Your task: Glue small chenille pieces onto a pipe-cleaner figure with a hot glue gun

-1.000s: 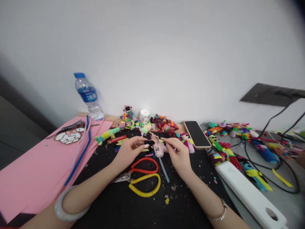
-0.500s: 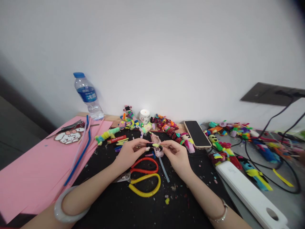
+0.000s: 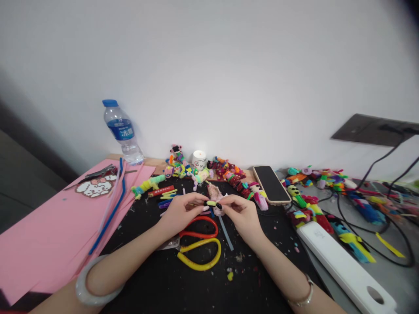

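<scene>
Small black-and-yellow fuzzy pipe-cleaner piece (image 3: 212, 203) sits pinched between my left hand (image 3: 183, 212) and right hand (image 3: 240, 212), both closed on its ends just above the pink glue gun (image 3: 216, 196). It looks light, soft and bendy, so best held by the tips. Below is a black mat (image 3: 183, 279) littered with scraps, red and yellow scissors (image 3: 196, 244) close by, white wall behind.

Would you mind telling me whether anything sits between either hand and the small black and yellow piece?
Nothing visible does: the left hand and the right hand both pinch the small black and yellow piece directly with their fingertips.
</scene>
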